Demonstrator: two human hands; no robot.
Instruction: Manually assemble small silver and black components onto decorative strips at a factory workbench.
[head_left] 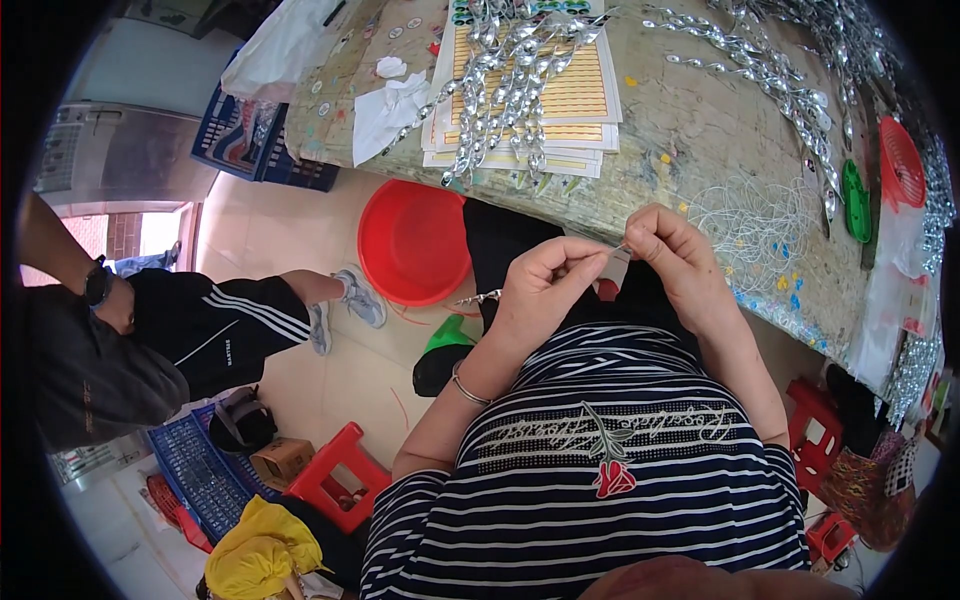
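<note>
My left hand and my right hand meet in front of my lap at the table's near edge, both closed in a pinch. From below the left palm pokes the end of a silver twisted strip; the rest is hidden by that hand. Something thin and tiny lies between the fingertips, too small to name. Just beneath the fingers shows a small white and red piece; whether it is held I cannot tell. More silver twisted strips rest on a stack of printed sheets ahead of my hands.
The worn table carries tangled white string, a green tool-like piece, a red basket and crumpled white paper. Below stand a red basin and a red stool. Another person is at left.
</note>
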